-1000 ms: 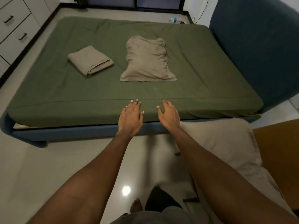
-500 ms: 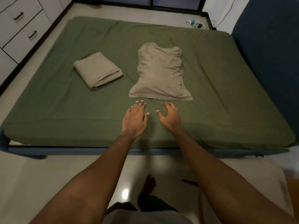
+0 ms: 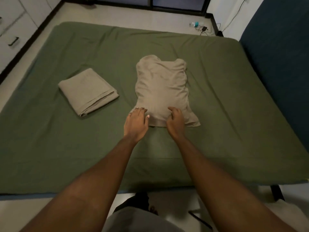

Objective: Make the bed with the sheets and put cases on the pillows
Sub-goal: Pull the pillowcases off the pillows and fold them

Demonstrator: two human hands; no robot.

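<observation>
Two hands meet the near end of a beige pillow that lies on the green-sheeted bed and stretches away from them. The left hand curls its fingers over the near left corner. The right hand, just beside it but not touching it, curls over the flat hem, so both grip the same end with a short strip of hem between them. A folded sheet rests on the bed to the left of the left hand and slightly beyond it, apart from the pillow. The main risk is that the grip seems to take only the loose flap of the case. A pull would then slide the cover along the filling, or off it, rather than move the pillow as a whole. Dragging rather than lifting would probably also crease the smooth bedding under the hands, and a swing to the left could upset the folded sheet. Half a second earlier both hands were spread flat just short of the hem, touching no beige cloth. A second earlier they hovered at the mattress edge.
</observation>
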